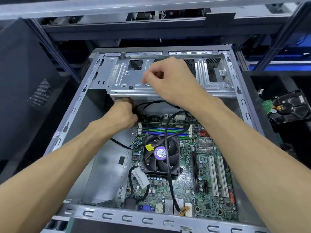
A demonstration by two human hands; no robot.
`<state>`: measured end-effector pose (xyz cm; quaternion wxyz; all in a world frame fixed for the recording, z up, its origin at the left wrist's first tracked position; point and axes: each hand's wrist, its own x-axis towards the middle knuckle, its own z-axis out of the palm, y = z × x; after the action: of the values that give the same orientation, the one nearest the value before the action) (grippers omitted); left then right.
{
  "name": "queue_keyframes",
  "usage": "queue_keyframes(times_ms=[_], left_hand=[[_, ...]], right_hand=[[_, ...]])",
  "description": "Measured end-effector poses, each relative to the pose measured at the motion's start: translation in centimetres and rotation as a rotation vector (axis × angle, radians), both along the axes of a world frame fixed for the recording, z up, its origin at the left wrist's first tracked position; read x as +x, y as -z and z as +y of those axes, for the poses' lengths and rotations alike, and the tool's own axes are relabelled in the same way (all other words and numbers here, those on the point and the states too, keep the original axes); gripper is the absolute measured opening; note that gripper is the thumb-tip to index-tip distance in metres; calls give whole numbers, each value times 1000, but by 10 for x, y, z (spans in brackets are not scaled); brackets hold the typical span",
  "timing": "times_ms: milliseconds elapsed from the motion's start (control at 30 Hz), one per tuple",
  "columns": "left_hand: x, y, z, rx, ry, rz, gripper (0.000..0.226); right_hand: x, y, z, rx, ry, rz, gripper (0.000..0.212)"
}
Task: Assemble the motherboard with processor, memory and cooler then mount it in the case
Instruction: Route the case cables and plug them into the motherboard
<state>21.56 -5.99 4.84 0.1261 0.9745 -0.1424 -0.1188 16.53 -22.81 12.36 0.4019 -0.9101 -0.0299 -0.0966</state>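
Note:
The green motherboard (208,190) lies inside the open grey case (107,216). A black cooler fan (160,155) with a purple label sits on it. Blue and green memory slots (165,132) lie just beyond the fan. My left hand (122,113) reaches under the drive cage at the board's far left corner. Its fingers curl around a black cable (151,102), and the fingertips are hidden. My right hand (168,78) hovers over the silver drive cage (121,73) with fingers curled and thumb against forefinger. Nothing shows between them.
Black cables loop over the fan, one ending in a yellow plug (149,147), another in an orange plug (183,211) at the near edge. A bare hard drive (289,106) lies in a black bin to the right. A dark case panel (33,91) stands to the left.

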Motion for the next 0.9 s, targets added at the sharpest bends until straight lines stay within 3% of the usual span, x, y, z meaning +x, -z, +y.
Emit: queue_keyframes(times_ms=[467,700,900], left_hand=[[-3,-4,-3,-8,-10,33,17],[-4,0,0,-63,17,-16,18],[-1,2,2,-127,17,47,17]], right_hand=[[2,2,-1,-54,13,-2,32],[1,2,-2,-51,2,6,32],[0,2,-2,-54,-2,3,33]])
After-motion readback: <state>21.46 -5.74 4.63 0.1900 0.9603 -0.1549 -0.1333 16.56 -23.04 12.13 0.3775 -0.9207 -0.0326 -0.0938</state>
